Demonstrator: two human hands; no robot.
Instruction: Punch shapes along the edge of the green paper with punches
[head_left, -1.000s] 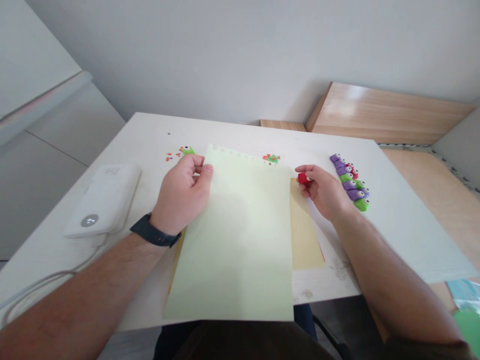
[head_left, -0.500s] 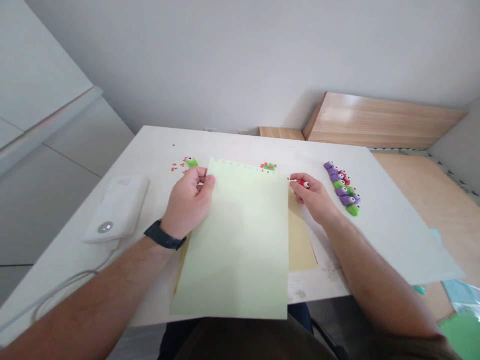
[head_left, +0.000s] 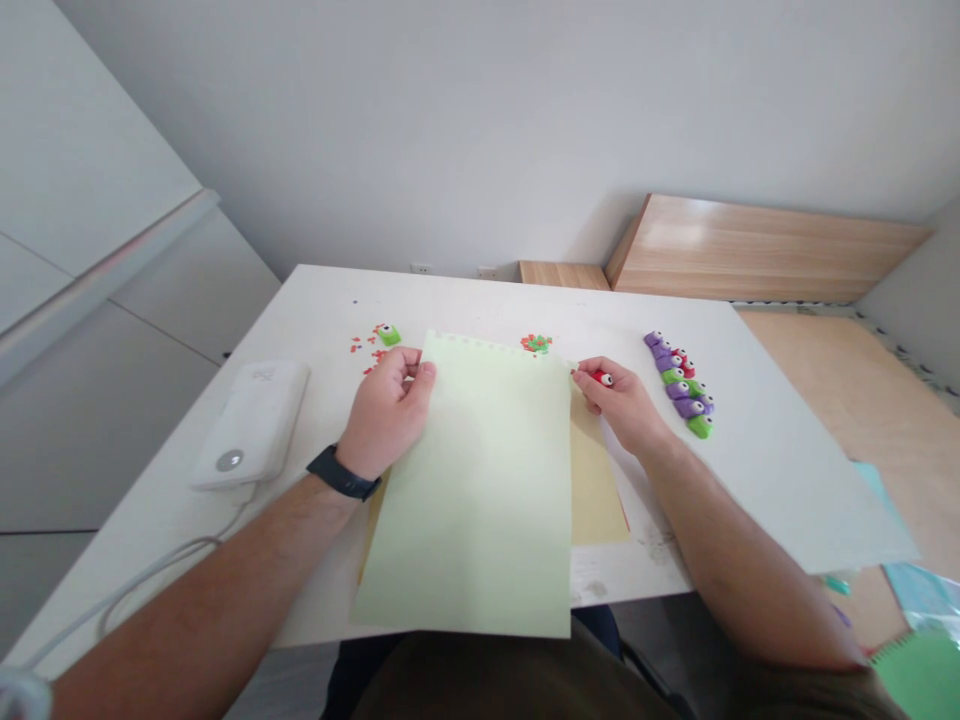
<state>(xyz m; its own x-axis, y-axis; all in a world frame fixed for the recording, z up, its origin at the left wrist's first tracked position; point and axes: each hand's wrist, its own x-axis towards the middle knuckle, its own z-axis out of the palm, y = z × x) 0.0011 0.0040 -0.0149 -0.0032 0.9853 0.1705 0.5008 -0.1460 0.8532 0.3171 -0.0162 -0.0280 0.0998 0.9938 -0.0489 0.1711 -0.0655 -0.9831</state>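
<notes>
A pale green paper sheet (head_left: 480, 490) with a punched top edge lies on the white table (head_left: 757, 450), over a tan sheet (head_left: 596, 490). My left hand (head_left: 386, 415) pinches the green sheet's upper left corner between thumb and fingers. My right hand (head_left: 619, 400) is closed around a small red punch with googly eyes (head_left: 602, 378), right at the sheet's upper right corner. A black band sits on my left wrist.
A row of purple, green and red punches (head_left: 679, 390) lies right of my right hand. One green punch (head_left: 388, 335) and coloured paper bits (head_left: 536, 343) sit beyond the sheet. A white device (head_left: 251, 425) with a cable rests at left. Wooden boards (head_left: 750, 250) lean behind.
My right hand has moved the red punch leftward, up to the sheet's upper right corner. The view has tilted up slightly. My left hand keeps its hold.
</notes>
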